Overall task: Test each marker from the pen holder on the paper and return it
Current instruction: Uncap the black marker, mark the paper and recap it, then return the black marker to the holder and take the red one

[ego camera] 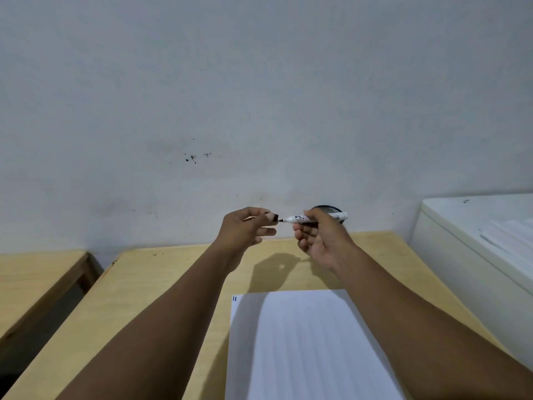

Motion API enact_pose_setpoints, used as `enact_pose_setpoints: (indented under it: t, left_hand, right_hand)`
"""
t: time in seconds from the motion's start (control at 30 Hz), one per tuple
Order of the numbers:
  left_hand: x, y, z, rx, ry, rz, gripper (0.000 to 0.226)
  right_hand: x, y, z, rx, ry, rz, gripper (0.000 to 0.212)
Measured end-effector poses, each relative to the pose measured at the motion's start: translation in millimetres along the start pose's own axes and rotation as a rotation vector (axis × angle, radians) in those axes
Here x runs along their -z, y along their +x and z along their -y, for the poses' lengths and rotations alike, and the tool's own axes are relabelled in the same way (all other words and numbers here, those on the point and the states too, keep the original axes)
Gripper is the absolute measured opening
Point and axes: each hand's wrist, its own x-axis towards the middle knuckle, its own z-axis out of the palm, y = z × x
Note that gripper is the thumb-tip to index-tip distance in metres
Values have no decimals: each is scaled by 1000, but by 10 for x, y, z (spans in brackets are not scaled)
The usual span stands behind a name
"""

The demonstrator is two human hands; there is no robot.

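Black mesh pen holder sits behind the right hand gripping marker.

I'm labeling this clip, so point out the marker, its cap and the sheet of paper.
marker [300, 218]: head view, on the white barrel near the tip.
cap [276, 217]: head view, on the dark end showing past the left fingers.
paper [302, 342]: head view, on its blank middle.

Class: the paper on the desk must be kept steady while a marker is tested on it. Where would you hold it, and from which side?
Press flat on the paper near its far left corner, coming from the left: it lies flat, so pinching is awkward, and the two marks sit there.
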Motion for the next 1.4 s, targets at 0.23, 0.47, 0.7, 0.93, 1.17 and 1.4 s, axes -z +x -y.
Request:
enact_pose_setpoints:
  t: [0.23,0.47,0.7,0.93,1.17,1.4]
  left_hand:
    - [-298,78,-116,-21,48,38,6]
    - [-390,77,-111,-110,33,-28,2]
    - [-430,97,-96,-159,113,-29,4]
    - [-488,186,-42,-197,203,-40,9]
    - [-640,434,-178,-275,228,-218,8]
    - [-976,715,-434,-418,607,-105,13]
  right_hand:
    - [165,-2,238,58,84,-10,24]
    - [177,-27,197,66,149,45,32]
    - [210,-7,181,37,95,55,21]
    - [225,43,116,11,125,70,25]
    - [578,-4,795,2,-718,18,55]
    - [863,133,1185,192,-1085,-124,30]
